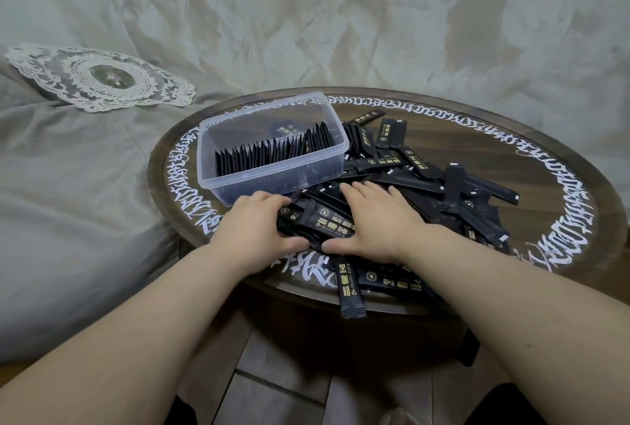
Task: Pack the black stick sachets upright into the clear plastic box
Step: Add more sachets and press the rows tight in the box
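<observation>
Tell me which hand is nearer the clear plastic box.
Left. The left hand lies just below the clear plastic box's near corner, almost touching it. The right hand rests on the loose sachets, further right of that corner.

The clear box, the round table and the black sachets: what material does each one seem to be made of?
The clear box: translucent, slightly frosted plastic; the sachets inside show through its walls. The round table: probably dark wood with a smooth finish, since grain shows between the white lettering. The black sachets: likely matte plastic or foil film with gold print; the exact material cannot be told.
</observation>
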A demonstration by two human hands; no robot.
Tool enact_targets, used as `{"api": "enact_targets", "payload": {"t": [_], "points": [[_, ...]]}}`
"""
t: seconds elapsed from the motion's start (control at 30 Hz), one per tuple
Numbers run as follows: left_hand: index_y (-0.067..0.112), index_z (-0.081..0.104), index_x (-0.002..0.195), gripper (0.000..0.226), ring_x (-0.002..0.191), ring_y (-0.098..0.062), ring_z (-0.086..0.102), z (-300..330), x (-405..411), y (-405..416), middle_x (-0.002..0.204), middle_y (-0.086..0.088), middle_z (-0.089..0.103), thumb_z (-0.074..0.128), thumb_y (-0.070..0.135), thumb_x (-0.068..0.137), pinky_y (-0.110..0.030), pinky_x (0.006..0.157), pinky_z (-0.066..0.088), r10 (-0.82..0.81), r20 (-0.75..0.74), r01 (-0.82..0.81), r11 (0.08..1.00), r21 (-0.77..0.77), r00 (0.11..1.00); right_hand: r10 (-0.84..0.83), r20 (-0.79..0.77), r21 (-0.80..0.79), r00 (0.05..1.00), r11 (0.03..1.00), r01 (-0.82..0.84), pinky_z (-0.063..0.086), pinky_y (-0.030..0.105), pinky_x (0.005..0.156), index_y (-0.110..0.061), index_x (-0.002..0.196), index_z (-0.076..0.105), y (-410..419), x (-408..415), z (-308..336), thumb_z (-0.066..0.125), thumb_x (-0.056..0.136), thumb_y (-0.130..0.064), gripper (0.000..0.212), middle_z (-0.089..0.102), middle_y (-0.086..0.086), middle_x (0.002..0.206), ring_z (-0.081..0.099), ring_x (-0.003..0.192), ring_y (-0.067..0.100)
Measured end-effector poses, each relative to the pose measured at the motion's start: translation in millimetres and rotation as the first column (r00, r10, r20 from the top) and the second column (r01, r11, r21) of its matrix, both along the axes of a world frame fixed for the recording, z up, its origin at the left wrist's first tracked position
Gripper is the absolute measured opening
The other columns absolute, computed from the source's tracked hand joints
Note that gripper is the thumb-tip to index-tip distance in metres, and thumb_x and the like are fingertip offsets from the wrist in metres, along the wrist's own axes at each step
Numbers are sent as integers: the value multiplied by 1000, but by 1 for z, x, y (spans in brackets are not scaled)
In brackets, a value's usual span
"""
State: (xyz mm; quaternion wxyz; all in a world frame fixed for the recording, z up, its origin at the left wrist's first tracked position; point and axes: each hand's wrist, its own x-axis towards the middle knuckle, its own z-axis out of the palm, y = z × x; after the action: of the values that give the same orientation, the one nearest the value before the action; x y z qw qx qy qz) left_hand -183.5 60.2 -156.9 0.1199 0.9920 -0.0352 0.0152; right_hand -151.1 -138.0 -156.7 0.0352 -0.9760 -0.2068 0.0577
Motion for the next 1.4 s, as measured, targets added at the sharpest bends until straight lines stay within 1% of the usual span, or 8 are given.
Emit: {"api": "enact_targets", "payload": {"t": [0.2, 0.37, 0.63, 0.83, 1.0, 1.1, 1.2, 1.4], "points": [[24, 48, 138, 75, 121, -18, 48, -3, 0, -3, 133, 3, 49, 75, 51, 73, -31, 102, 39, -37, 1, 37, 998, -53, 999, 18, 91, 20, 996, 1000, -20, 42, 42, 96, -18, 130, 42, 9, 2, 1, 59, 75, -61, 73, 54, 3, 125, 48, 118, 27], [21, 53, 134, 55, 119, -17, 52, -5, 3, -17, 131, 2, 55, 70, 32, 83, -28, 101, 39, -99, 42, 102, 991, -88, 994, 54, 188, -8, 981, 999, -54, 44, 36, 80, -19, 110, 50, 8, 6, 4, 61, 78, -43, 41, 63, 2, 104, 54, 99, 27], [26, 59, 128, 43, 114, -8, 55, 3, 3, -9, 124, 8, 60, 69, 22, 86, -16, 96, 37, -52, 124, 82, 964, -251, 991, -1, 155, 187, 988, 982, -28, 49, 36, 84, -22, 126, 51, -6, 10, 16, 62, 81, -24, 46, 67, 3, 110, 58, 104, 28], [27, 66, 104, 22, 92, -4, 59, 13, 0, -13, 99, 11, 66, 72, 32, 83, -16, 84, 42, -17, 152, 69, 936, -345, 988, -93, 44, 543, 995, 838, 55, 47, 27, 80, -22, 113, 62, -15, 5, 36, 65, 77, -14, 37, 68, -3, 95, 61, 89, 18], [21, 61, 70, 46, 67, -7, 58, 24, -11, -32, 68, 7, 62, 69, 67, 68, -29, 66, 49, -89, -32, 77, 961, -266, 996, -129, -29, 620, 991, 775, 119, 42, 24, 68, -27, 92, 61, -28, 2, 40, 65, 75, -10, 25, 62, -12, 71, 58, 72, 15], [20, 60, 68, 58, 64, -11, 59, 26, -15, -51, 62, 5, 61, 62, 78, 63, -32, 64, 51, -134, -170, 125, 990, -64, 976, -140, -63, 593, 988, 791, 149, 42, 25, 66, -24, 88, 60, -31, 1, 37, 65, 75, -11, 19, 63, -8, 70, 58, 71, 17], [17, 65, 74, 56, 66, -12, 59, 23, -14, -61, 63, 6, 62, 65, 73, 67, -29, 63, 50, -149, -258, 168, 984, 53, 955, -148, -98, 551, 984, 815, 178, 48, 28, 72, -17, 92, 65, -32, 0, 32, 65, 74, -13, 18, 68, 1, 80, 62, 79, 20], [22, 60, 68, 23, 57, -13, 61, 17, -7, -59, 63, 4, 65, 73, 39, 77, -24, 59, 51, -119, -312, 80, 988, -136, 942, -133, -145, 562, 980, 805, 192, 50, 31, 74, -16, 89, 64, -33, 0, 30, 65, 74, -14, 15, 67, 0, 79, 63, 78, 21]]}}
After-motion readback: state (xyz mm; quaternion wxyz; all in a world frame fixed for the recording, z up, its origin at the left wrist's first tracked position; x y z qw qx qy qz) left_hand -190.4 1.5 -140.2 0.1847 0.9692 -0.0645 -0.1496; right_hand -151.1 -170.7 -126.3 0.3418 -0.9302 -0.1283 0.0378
